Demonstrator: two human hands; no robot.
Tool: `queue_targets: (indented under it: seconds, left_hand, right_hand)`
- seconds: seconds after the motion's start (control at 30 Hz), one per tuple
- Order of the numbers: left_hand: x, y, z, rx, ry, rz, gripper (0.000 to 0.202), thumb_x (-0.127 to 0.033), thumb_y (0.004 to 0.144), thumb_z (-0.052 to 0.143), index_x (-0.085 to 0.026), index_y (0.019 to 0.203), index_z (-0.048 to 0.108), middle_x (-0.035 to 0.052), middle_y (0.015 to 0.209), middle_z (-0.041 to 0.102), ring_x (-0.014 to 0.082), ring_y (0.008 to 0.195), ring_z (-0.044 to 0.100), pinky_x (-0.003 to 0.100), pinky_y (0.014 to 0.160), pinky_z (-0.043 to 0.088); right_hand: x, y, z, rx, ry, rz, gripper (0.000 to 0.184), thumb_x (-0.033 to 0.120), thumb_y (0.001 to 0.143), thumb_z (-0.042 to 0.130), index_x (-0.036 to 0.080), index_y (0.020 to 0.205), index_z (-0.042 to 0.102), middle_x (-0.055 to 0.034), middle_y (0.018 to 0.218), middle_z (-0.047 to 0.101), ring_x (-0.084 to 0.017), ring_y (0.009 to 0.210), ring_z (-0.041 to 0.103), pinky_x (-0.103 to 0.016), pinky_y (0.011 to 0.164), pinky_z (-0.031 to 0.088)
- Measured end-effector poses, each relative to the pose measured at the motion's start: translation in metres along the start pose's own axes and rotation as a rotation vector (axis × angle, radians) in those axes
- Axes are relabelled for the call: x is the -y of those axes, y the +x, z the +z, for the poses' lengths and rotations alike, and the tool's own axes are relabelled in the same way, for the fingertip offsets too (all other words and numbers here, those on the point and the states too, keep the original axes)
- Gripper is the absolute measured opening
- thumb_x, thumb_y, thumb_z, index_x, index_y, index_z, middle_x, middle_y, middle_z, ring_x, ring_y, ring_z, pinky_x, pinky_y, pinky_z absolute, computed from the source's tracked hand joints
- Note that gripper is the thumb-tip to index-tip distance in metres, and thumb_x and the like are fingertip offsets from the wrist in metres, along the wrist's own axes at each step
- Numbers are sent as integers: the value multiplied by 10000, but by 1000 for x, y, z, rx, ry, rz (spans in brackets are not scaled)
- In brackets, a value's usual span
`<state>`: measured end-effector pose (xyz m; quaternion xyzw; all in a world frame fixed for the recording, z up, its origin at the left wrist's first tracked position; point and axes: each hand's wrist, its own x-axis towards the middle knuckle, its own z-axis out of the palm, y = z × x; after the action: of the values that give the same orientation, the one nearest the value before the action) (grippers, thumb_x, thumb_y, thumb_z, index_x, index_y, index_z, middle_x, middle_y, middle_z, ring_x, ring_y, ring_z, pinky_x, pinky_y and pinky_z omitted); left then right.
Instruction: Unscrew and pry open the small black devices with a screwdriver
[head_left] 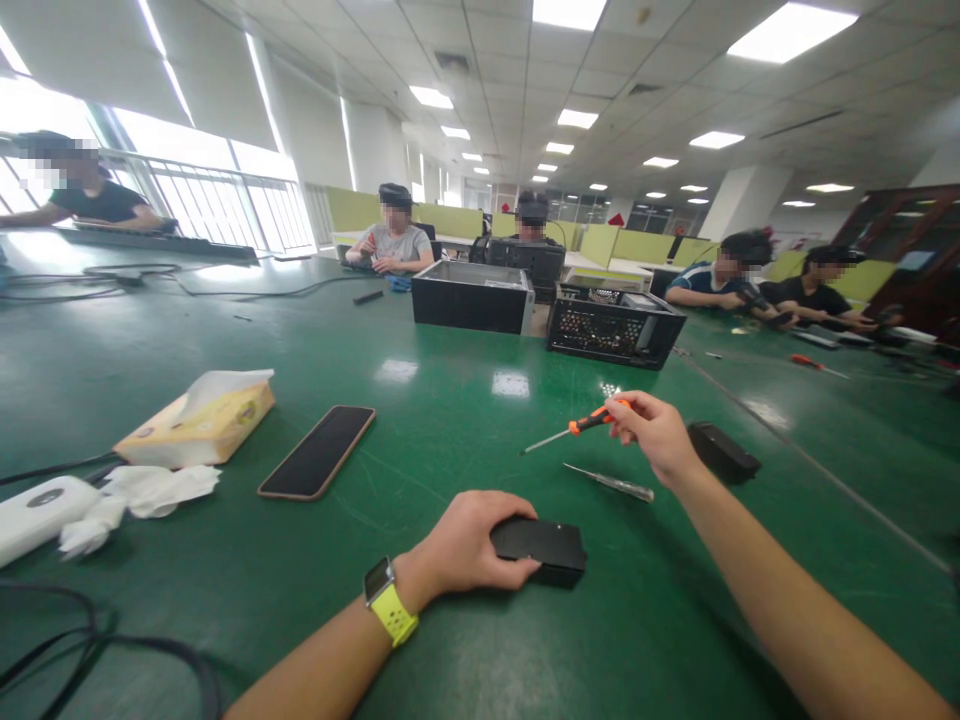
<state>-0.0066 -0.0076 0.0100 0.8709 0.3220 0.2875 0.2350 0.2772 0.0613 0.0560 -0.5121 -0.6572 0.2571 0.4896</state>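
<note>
My left hand grips the left end of a small black box that rests on the green table, thumb on the near side and fingers over the far side. In my right hand is an orange-and-black screwdriver, held by its handle above the table. Its shaft slants down to the left, with the tip apart from the box. Below it on the table lies a second, thin screwdriver with a clear handle. Another black box sits beyond my right wrist.
On the left are a phone, a tissue pack, crumpled tissues, a white device and black cables. Two computer cases stand farther back. An orange screwdriver lies far right. Several people sit around the table.
</note>
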Motion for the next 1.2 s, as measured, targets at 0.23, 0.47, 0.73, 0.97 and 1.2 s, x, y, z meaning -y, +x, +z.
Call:
queue_targets:
  seconds: [0.23,0.47,0.73,0.97,1.2]
  left_hand:
    - [1,0,0,3,-9,1,356,-313,680,742,-183,1008,701,40,922,746,219,809,696,269,749,507]
    - [0,0,-1,-4,-10,2,359,-319,681,739,-192,1015,697,40,940,753,220,827,702,264,755,512]
    - [0,0,0,-6,-13,13,349,-308,688,733,-180,1010,697,44,933,748,221,810,699,272,744,506]
    - [-1,0,-1,8,-3,-3,325,-314,701,719,-184,998,696,39,918,743,211,790,687,272,736,496]
    - [1,0,0,5,-7,7,327,-303,705,724,-179,1005,691,39,932,739,210,804,683,270,743,489]
  right_hand:
    - [-76,0,5,102,-157,104,345,476,723,716,142,807,711,-78,768,742,-220,711,673,-343,676,517]
    - [-79,-15,-4,76,-345,52,368,492,787,663,169,965,671,-95,960,692,-258,884,626,-395,812,474]
    - [-53,-54,-39,344,-349,45,289,460,677,786,197,763,701,-41,815,671,-235,810,578,-373,780,449]
    - [-36,-59,-49,556,-58,176,337,469,805,680,133,810,684,-29,670,663,-165,617,606,-296,605,479]
    - [-43,-59,-62,579,169,228,319,452,805,692,143,756,628,5,611,606,-130,536,558,-268,537,452]
